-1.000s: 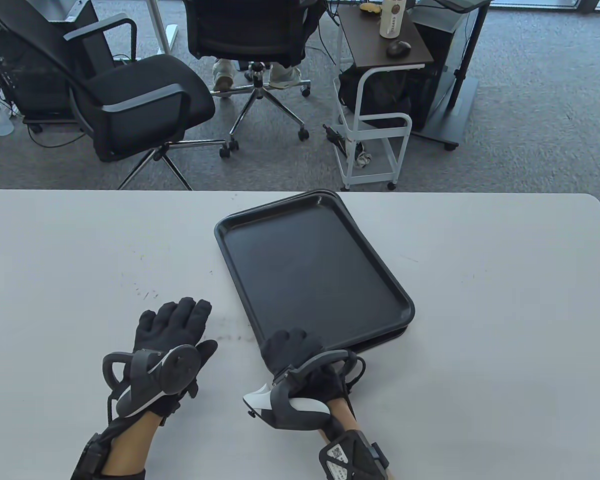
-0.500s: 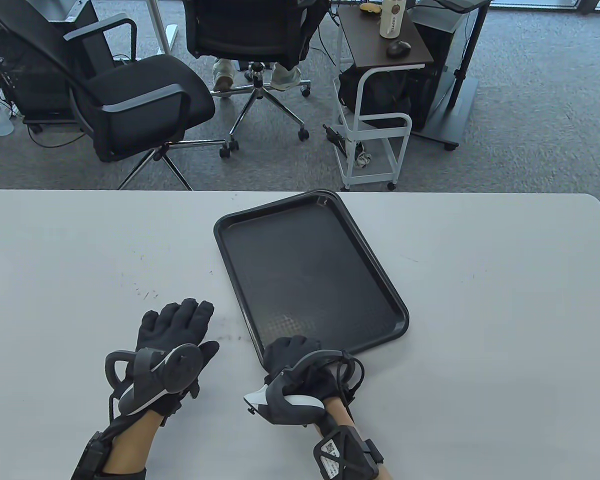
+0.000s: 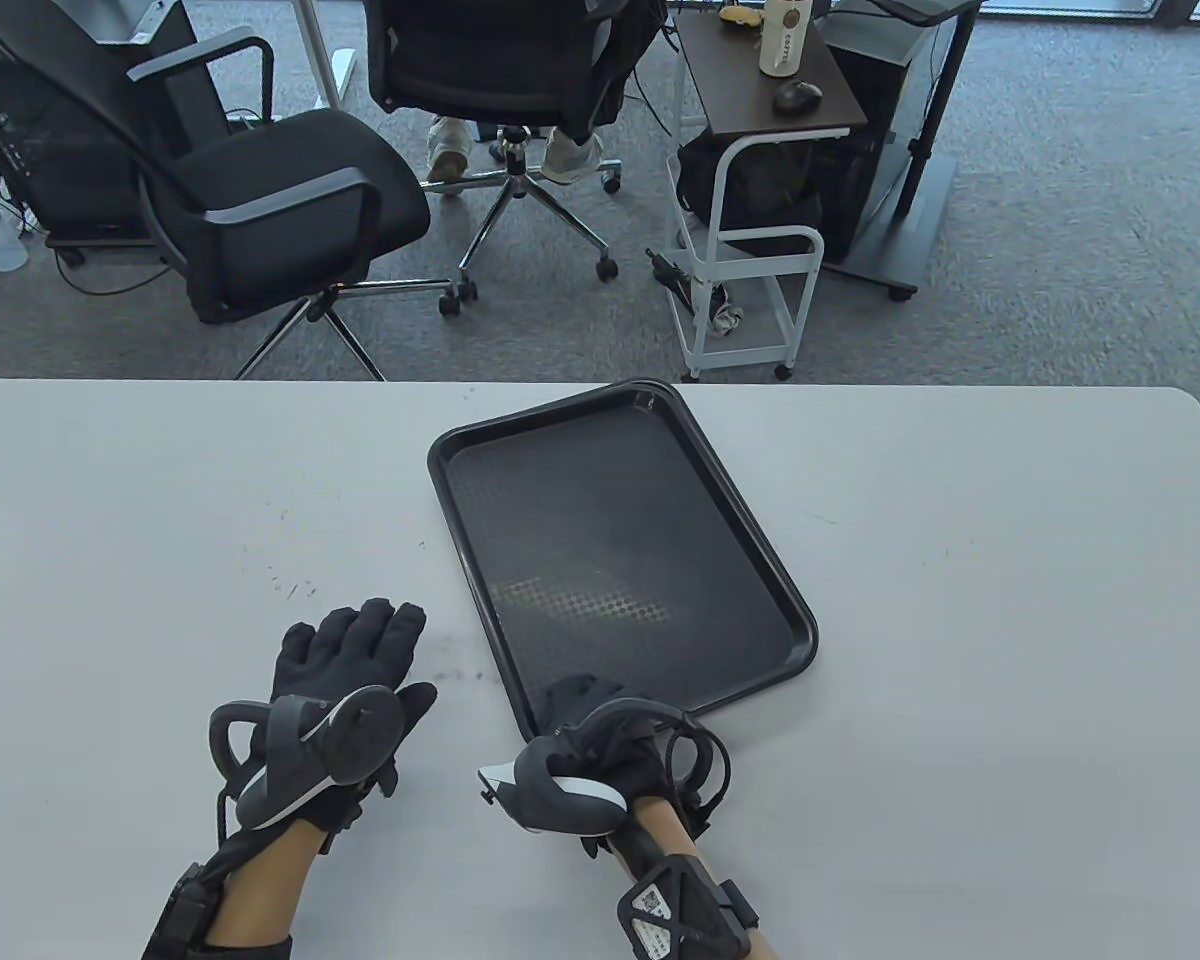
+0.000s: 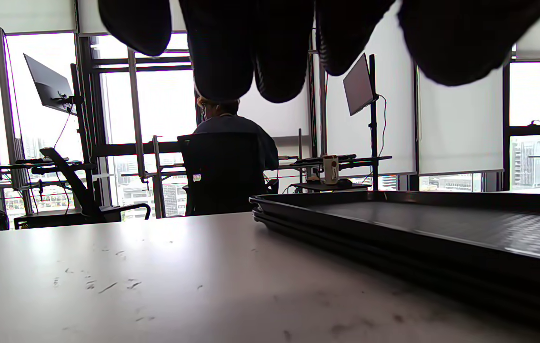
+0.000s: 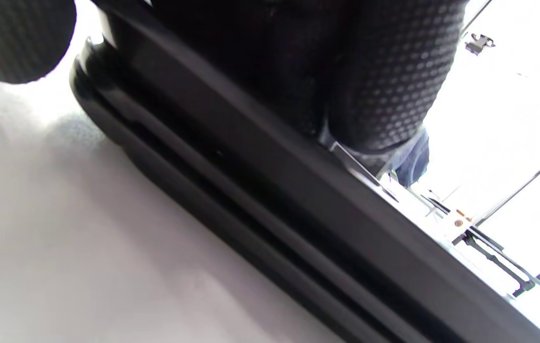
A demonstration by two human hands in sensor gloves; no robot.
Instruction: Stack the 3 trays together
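Three black trays [image 3: 610, 540] lie nested in one stack at the table's middle; their three rims show edge-on in the right wrist view [image 5: 251, 190] and the left wrist view [image 4: 394, 224]. My right hand [image 3: 585, 715] is at the stack's near left corner. Its fingers [image 5: 384, 85] lie over the top tray's rim, and the thumb [image 5: 13, 38] is beside the corner, by the table. My left hand [image 3: 355, 645] rests flat and empty on the table, left of the stack, fingers [image 4: 270, 47] spread.
The white table [image 3: 960, 650] runs wide on both sides of the stack. Beyond its far edge stand office chairs [image 3: 280, 200] and a small white cart [image 3: 750, 260]. Small dark scuff marks [image 3: 290, 585] dot the table near my left hand.
The top tray, offset and slightly raised a second ago, has settled flush onto the stack. My right hand has drawn back a little toward me. The left hand has not moved.
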